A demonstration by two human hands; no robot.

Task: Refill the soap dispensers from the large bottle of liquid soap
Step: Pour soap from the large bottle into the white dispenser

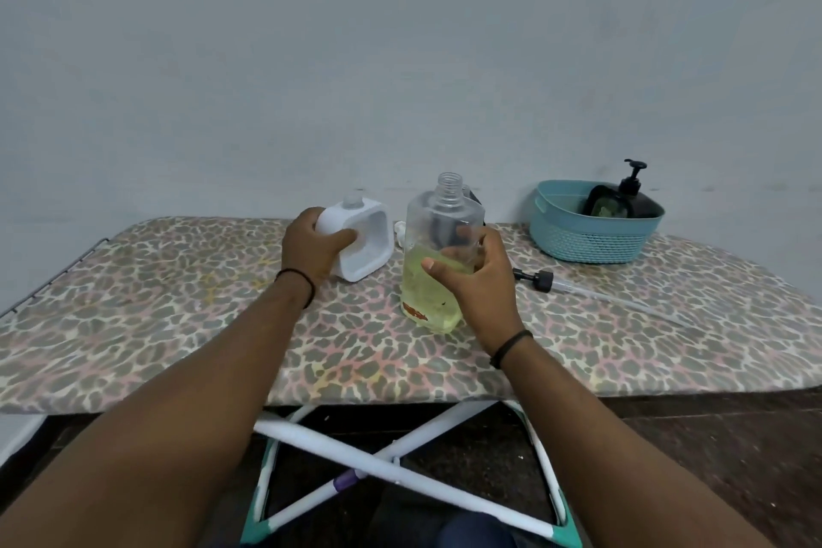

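A large clear bottle (433, 280) about half full of yellow liquid soap stands uncapped at the middle of the patterned board. My right hand (478, 280) grips its right side. To its left a white square soap dispenser (371, 242) with an open neck leans tilted, and my left hand (313, 247) holds it by its left corner. A black pump head with a long clear tube (540, 279) lies on the board to the right of the bottle.
A teal basket (591, 236) at the back right holds a dark pump dispenser (620, 200). A small white piece (399, 231) lies between the two bottles. The leopard-print ironing board (178, 325) stands against a pale wall, with crossed white legs below.
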